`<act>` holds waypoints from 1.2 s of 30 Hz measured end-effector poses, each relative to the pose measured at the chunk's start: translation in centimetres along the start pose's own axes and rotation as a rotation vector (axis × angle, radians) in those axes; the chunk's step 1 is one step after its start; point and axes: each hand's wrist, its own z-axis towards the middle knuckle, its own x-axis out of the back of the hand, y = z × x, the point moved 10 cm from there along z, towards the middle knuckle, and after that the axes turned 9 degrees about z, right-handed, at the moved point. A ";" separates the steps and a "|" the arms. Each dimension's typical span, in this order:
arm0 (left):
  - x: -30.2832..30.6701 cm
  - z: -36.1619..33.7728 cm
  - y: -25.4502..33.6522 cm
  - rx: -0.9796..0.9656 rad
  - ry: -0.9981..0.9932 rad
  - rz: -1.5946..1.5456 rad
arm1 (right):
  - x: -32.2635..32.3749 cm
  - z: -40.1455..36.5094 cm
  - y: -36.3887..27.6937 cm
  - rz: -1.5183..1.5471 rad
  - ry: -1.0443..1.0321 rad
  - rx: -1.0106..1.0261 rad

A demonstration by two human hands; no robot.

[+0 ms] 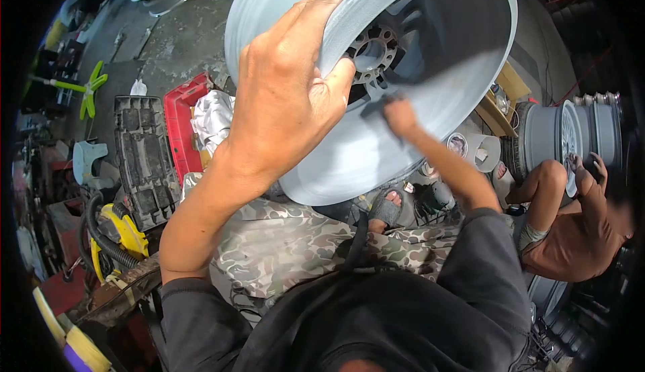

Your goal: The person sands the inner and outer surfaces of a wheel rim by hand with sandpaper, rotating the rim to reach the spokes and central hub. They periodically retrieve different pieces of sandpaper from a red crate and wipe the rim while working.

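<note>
A grey wheel rim (336, 160) is tilted above my lap, its hollow barrel turned towards me. My left hand (285, 97) grips the rim's edge, with the thumb on the inner side and the fingers over the lip. Inside the barrel, near the hub (371, 53) and spokes, is my right hand (401, 117). Its fingers are curled and blurred by motion, pressed towards the inner wall. A dark patch shows at the fingertips; whether it is a pad or a shadow I cannot make out.
A red crate (178, 120) with white cloth (213, 118) stands at left, beside a black plastic case (142, 157). A yellow machine (124, 234) with a hose lies lower left. At right, a co-worker (571, 238) sits by another wheel (570, 140). White buckets (485, 154) stand between us.
</note>
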 end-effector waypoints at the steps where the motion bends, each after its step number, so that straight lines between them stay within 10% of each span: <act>1: -0.2 0.0 -0.2 0.050 -0.055 0.016 | 0.9 -0.1 -4.1 0.274 0.050 -0.056; 4: -0.8 -0.5 -0.6 0.060 -0.080 0.036 | 3.4 -0.5 -11.3 0.778 0.102 -0.115; 7: -0.9 -0.6 0.0 0.050 -0.006 -0.034 | 5.8 -1.7 -9.2 0.591 0.215 0.132; 10: -0.8 -0.8 -0.2 0.033 0.039 -0.031 | -1.2 -0.7 5.4 0.034 -0.317 -0.124; 12: -0.8 -0.8 0.5 -0.034 0.042 0.021 | 4.9 -1.0 11.0 -0.195 0.163 0.133; 15: -0.9 -0.8 0.5 -0.002 0.015 -0.022 | 6.1 -1.6 16.0 -0.201 -0.173 -0.103; 20: -0.5 -0.7 0.9 -0.006 0.046 -0.046 | 2.1 -5.6 1.1 0.300 0.272 -0.055; 26: -1.3 -0.6 1.6 -0.101 0.103 -0.039 | 12.8 -2.5 -16.3 1.368 0.063 -0.374; 30: -1.0 -1.1 1.0 -0.072 0.037 -0.018 | 8.0 -6.0 -11.3 0.936 0.217 0.041; 32: -0.8 -1.0 1.0 -0.045 0.018 -0.014 | 0.5 -7.6 -1.2 0.449 -0.019 -0.055; 36: -1.0 -1.6 -0.2 0.042 0.026 0.003 | 8.1 -8.0 10.9 -0.108 -0.097 0.021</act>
